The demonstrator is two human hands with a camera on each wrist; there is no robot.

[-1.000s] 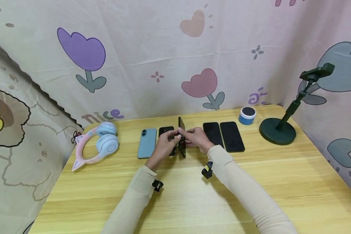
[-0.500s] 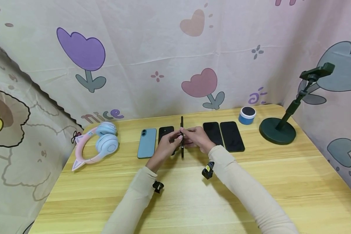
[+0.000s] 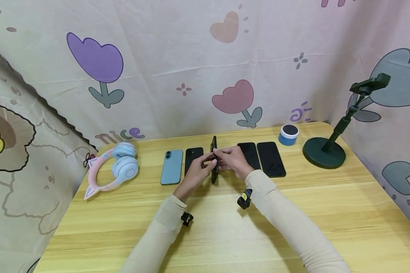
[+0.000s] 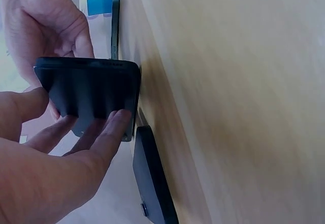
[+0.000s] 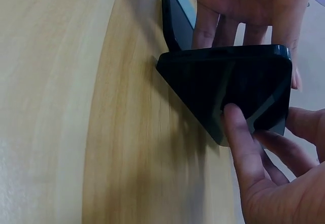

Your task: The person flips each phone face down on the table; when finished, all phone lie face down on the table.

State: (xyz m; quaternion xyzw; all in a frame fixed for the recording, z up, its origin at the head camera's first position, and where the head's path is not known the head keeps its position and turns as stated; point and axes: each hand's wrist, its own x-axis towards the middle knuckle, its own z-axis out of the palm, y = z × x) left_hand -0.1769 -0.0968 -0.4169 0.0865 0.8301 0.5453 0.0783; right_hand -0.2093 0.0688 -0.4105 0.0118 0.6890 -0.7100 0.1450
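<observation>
Standing on its long edge on the counter (image 3: pixel 225 227) between the black phone (image 3: pixel 193 156) and two dark phones (image 3: pixel 259 157), dark phone (image 3: pixel 214 159) now tipped slightly past upright, pinched by both hands, left hand (image 3: pixel 195 172) and right hand (image 3: pixel 234 161), mid-flip.

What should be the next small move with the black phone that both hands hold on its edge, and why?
Probably lay the black phone flat in the gap of the row. It stands on its long edge on the table, the left hand and right hand pinching it between a phone and another phone that lie flat.
</observation>
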